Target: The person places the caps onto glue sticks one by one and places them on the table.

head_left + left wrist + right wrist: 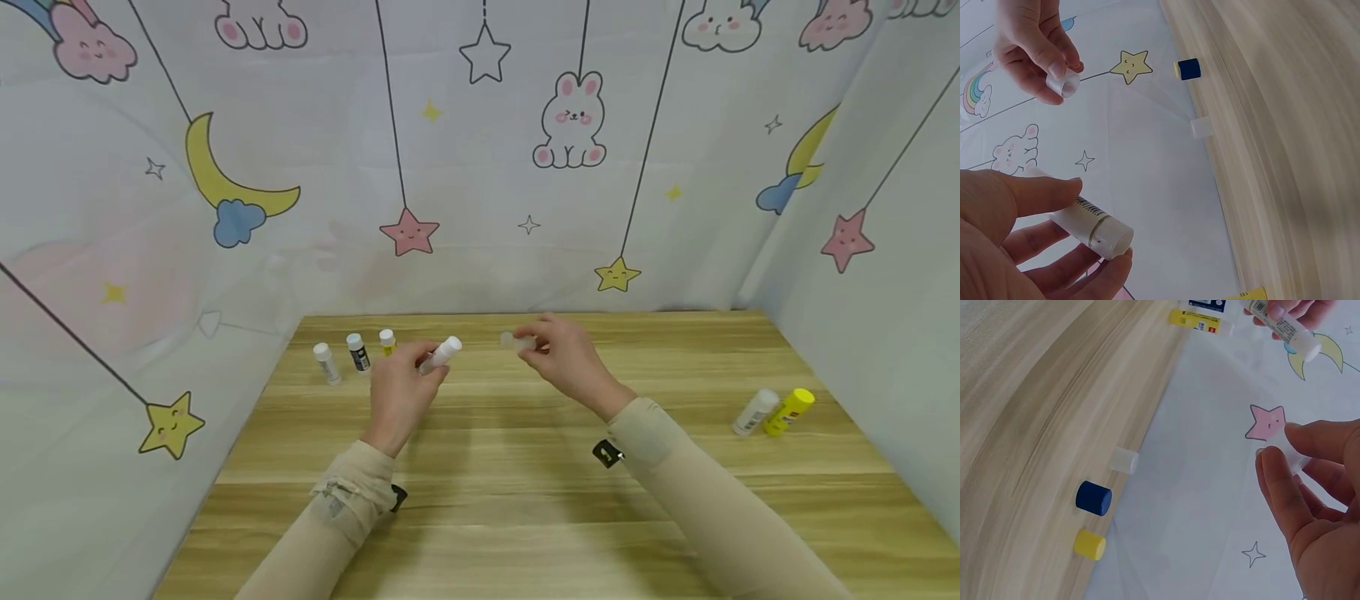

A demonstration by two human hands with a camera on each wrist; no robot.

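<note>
left hand has fingers curled round a white glue stick, tilted above the wooden surface; right hand, well apart from that stick, pinches a white cap between thumb and fingers. clear cap, blue cap and yellow cap stand near the far edge. three white-topped sticks at left, white stick beside yellow stick at right.
</note>
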